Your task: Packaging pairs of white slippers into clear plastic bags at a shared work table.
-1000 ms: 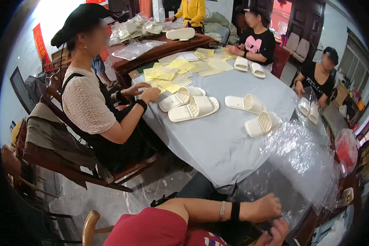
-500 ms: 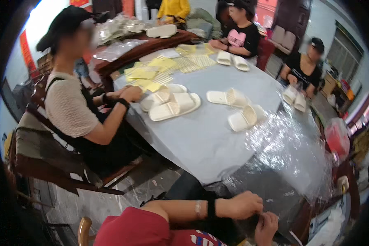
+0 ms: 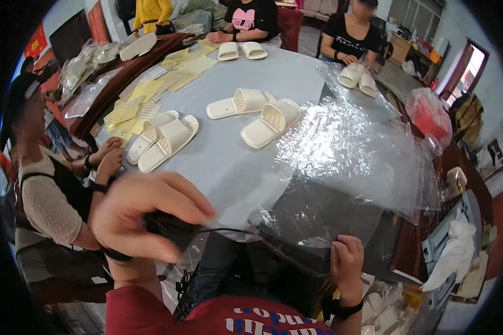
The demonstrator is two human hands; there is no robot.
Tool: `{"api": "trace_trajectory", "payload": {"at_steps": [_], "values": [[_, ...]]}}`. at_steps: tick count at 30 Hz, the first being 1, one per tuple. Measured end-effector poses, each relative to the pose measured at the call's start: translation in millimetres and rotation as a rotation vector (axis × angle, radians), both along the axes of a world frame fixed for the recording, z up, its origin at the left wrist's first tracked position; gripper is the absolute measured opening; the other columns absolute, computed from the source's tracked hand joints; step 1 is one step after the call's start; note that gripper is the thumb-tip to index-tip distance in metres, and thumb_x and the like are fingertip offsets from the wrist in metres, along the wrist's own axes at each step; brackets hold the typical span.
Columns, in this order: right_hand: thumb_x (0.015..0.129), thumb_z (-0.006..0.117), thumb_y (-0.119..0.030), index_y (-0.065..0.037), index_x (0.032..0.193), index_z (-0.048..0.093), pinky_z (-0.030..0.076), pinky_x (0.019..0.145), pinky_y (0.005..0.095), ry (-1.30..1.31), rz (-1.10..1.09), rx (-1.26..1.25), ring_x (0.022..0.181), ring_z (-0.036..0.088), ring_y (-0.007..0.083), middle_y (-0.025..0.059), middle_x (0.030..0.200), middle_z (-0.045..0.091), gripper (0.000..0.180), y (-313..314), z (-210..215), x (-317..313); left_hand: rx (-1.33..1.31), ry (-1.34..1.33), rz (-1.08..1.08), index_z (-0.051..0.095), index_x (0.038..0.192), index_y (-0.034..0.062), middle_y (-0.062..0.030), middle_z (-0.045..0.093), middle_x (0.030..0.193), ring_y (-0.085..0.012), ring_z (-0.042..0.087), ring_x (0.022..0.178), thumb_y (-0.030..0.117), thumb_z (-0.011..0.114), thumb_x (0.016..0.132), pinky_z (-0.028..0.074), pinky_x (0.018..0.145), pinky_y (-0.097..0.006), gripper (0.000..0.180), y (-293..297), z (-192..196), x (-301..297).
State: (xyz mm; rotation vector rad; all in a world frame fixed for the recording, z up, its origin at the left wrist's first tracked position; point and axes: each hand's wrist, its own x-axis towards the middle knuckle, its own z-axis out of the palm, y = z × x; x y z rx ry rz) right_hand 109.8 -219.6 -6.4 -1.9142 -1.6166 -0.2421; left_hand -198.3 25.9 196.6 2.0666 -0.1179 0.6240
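Observation:
My left hand [image 3: 151,215] is raised over the table's near left edge, large in view and a little blurred. Its thumb and fingers are apart, with nothing between them. My right hand [image 3: 347,261] is at the near edge beside clear plastic bags [image 3: 352,151], its fingers curled closed against the thumb. Whatever it may pinch is too fine to make out. Beyond my hands lies a pair of white slippers, one slipper [image 3: 271,124] closer to me and the other slipper [image 3: 240,104] behind it.
A co-worker [image 3: 50,184] sits at left by another white slipper pair [image 3: 170,142] and yellow paper sheets [image 3: 131,111]. Across the table [image 3: 218,184] another person [image 3: 352,39] handles slippers [image 3: 357,78]. More slippers [image 3: 388,318] lie low at right, below a white cloth [image 3: 455,251].
My hands have come apart: the left has risen to the left and opened, while the right stays near the plastic. My view has swung to the right.

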Motion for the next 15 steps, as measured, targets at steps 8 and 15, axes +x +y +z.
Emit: {"api": "trace_trajectory", "payload": {"at_steps": [8, 15], "values": [[0.08, 0.067, -0.006, -0.003, 0.09, 0.064, 0.046, 0.081, 0.0444, 0.078, -0.075, 0.045, 0.091, 0.059, 0.0324, 0.0117, 0.096, 0.062, 0.011, -5, -12, 15, 0.057, 0.237, 0.468, 0.06, 0.118, 0.0053, -0.0057, 0.063, 0.113, -0.0177, 0.06, 0.103, 0.039, 0.058, 0.093, 0.045, 0.09, -0.032, 0.042, 111, 36, 113], [0.078, 0.069, -0.006, -0.005, 0.09, 0.064, 0.047, 0.081, 0.0439, 0.052, -0.074, 0.055, 0.092, 0.061, 0.0315, 0.0104, 0.096, 0.063, 0.012, -4, -11, 11, 0.452, 0.728, 0.801, 0.067, 0.106, -0.001, -0.0132, 0.067, 0.097, -0.0239, 0.063, 0.088, 0.044, 0.07, 0.08, 0.05, 0.078, -0.036, 0.052, 299, -109, 186]]}}
